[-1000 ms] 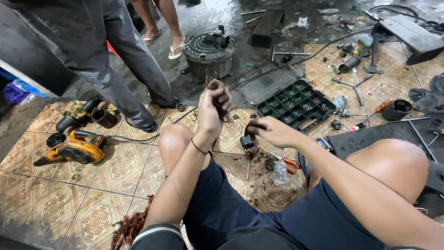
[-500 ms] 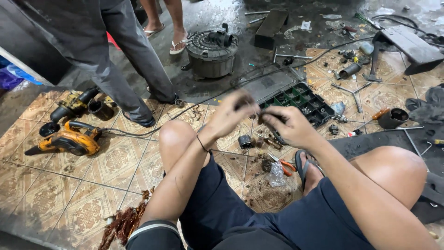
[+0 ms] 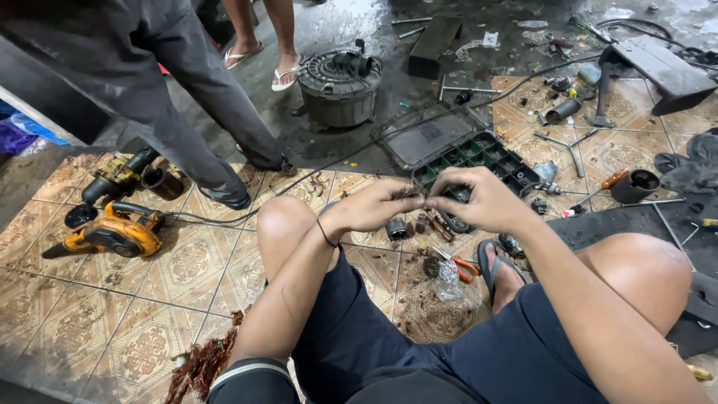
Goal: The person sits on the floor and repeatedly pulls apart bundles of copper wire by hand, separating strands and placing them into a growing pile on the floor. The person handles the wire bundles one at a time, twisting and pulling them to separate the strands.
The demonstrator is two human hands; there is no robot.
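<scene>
I sit on the tiled floor with my knees apart. My left hand and my right hand meet fingertip to fingertip above the floor. Both pinch a small dark, reddish-brown piece that my fingers mostly hide, so I cannot tell what it is. Right under my hands lie a short metal cylinder and several small dark parts. A green compartment case stands open just beyond my right hand.
An orange power blower with its cord lies at left. A round grey motor housing stands at the back. Orange-handled pliers lie by my sandalled foot and a tangle of copper wire by my left thigh. Another person's trouser legs stand close.
My left hand was raised and apart from the right a second ago. It came down and to the right, and both hands now meet on the small piece.
</scene>
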